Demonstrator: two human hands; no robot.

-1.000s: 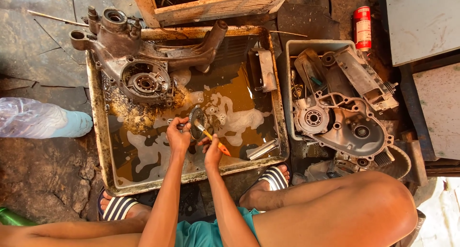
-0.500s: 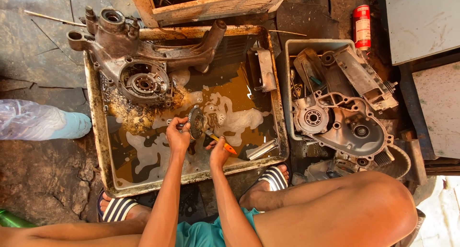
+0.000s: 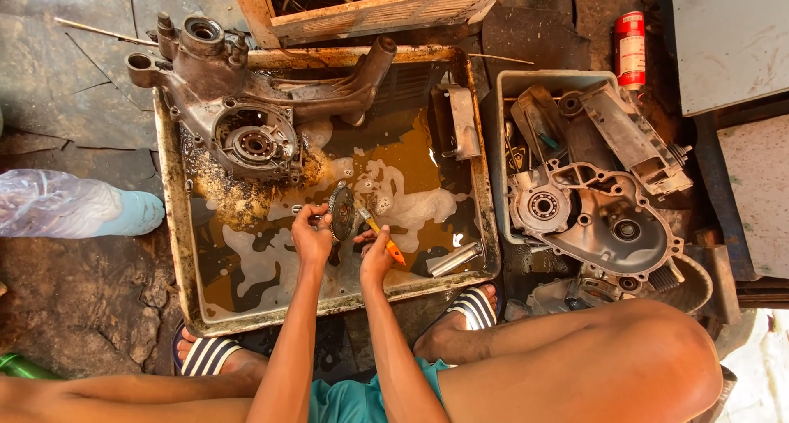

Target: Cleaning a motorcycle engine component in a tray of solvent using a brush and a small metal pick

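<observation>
The left hand (image 3: pixel 311 241) has its fingers closed around a round, dark metal gear (image 3: pixel 341 213) with little teeth on its edge. It holds the gear on its side, just above the brown, foamy liquid in the big rusty metal tray (image 3: pixel 174 226). The right hand (image 3: pixel 376 255) has its fingers wrapped around a small brush with an orange handle (image 3: pixel 386 244). The brush tip touches the gear.

In the far corner of the tray lies a big, greasy, lumpy engine case (image 3: pixel 246 111) with a round hole in it. A bent metal plate (image 3: pixel 459 121) leans at the tray's right side, and a shiny metal tube (image 3: pixel 454 259) lies near the right hand.

Right of the tray, a grey tub (image 3: pixel 503 94) holds cleaner, silver engine covers (image 3: pixel 604 218). A red can (image 3: pixel 630 48) lies behind it. The person's striped sandals (image 3: pixel 475 305) rest on the cracked stone floor.

The brush hairs are hard to see against the gear. The liquid hides the tray's bottom. A wooden crate (image 3: pixel 386 8) is cut off at the top edge.

Since the earlier pictures, the hands have stayed in the same spot, and the gear has turned a little, now more edge-on
</observation>
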